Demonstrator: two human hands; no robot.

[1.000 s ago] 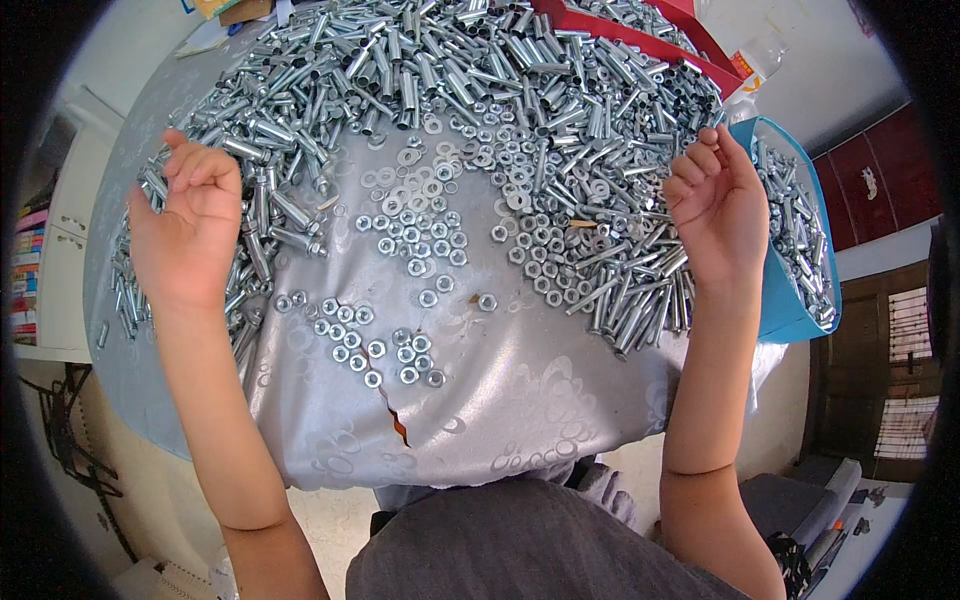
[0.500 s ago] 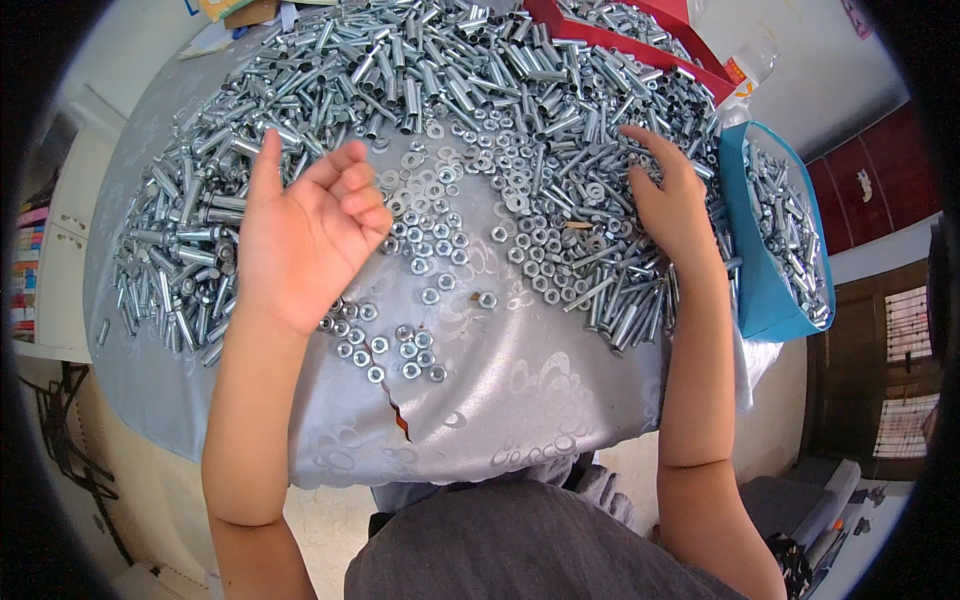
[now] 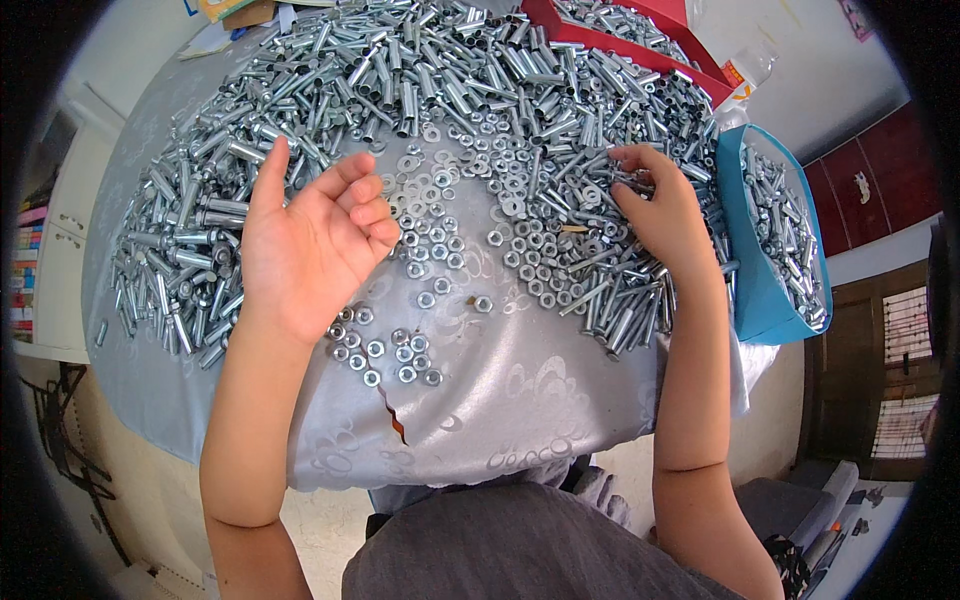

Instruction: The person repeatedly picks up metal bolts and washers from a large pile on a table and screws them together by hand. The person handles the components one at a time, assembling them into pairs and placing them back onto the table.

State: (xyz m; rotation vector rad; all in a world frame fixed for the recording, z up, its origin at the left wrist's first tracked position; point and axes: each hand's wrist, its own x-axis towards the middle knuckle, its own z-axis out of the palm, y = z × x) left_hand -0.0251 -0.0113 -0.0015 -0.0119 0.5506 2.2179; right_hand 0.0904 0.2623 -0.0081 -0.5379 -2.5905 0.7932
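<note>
The left hand (image 3: 310, 250) is lifted palm-up above the grey patterned satin tablecloth (image 3: 520, 400), fingers loosely curled and apart, with nothing I can see in it. The right hand (image 3: 665, 215) lies on the heap of shiny zinc-plated steel sleeve bolts (image 3: 430, 70), its fingertips pinching into the pile; whether it has got hold of a piece I cannot tell.

As for progress, very little looks sorted. The bolts cover most of the far half of the table, spilling down both sides. A scatter of small silver hex nuts and flat washers (image 3: 470, 200) fills the middle between the hands, and a smaller cluster of loose nuts (image 3: 385, 350) sits near the front edge, just under the left wrist and beside a small tear in the cloth (image 3: 393, 418).

A blue plastic bin (image 3: 760, 290) at the right table edge holds a moderate lot of finished-looking pieces, and a red tray (image 3: 640, 30) at the back holds more. Judging from that, the bulk of the work is left.
</note>
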